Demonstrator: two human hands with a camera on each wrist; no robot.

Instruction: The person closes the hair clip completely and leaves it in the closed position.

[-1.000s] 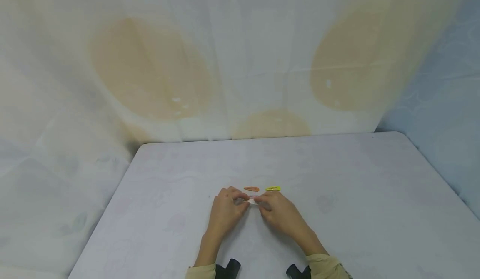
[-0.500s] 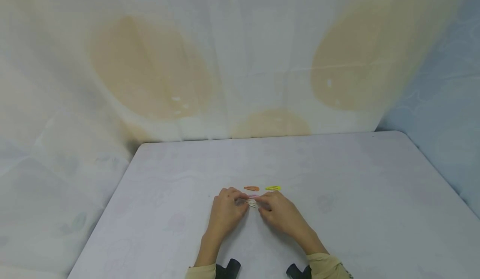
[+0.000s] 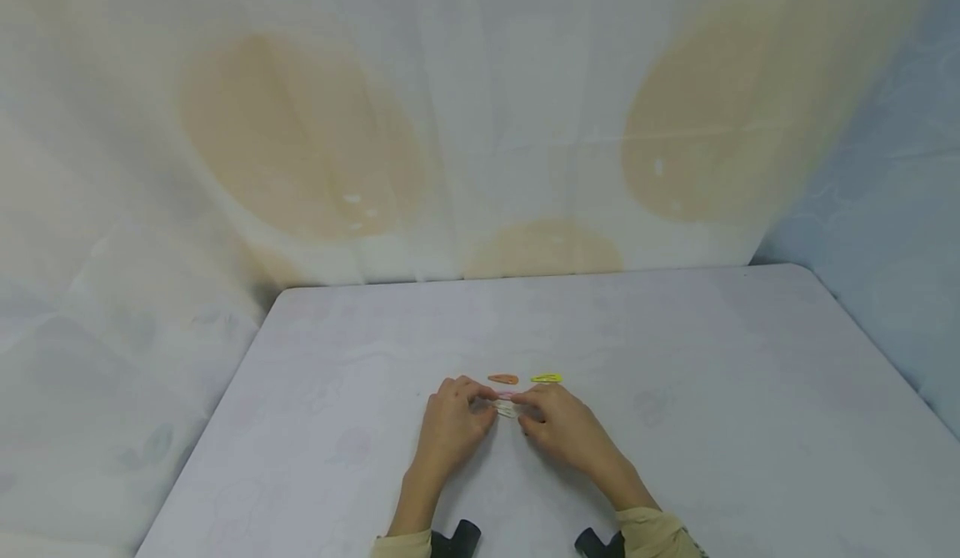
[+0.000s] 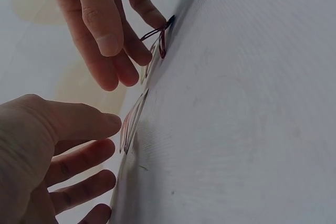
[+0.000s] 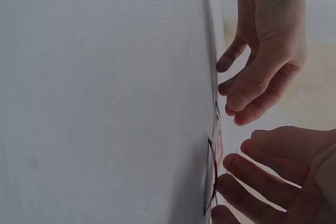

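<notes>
We have both hands over the pale hair clip [image 3: 507, 409] lying on the surface [image 3: 675, 475], just before the orange clip [image 3: 502, 379] and yellow clip [image 3: 547, 378]. Our left hand [image 3: 450, 424] hovers with loose, empty fingers; our right hand [image 3: 558, 426] touches the clip's end with its fingertips, so we judge we're mid-pickup. Next calls for a firm pinch.

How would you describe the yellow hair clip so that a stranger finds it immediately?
On the pale table, look just beyond the right hand. Two small snap clips lie side by side there; the yellow hair clip is the right one, bright yellow, while the orange clip lies left.
</notes>
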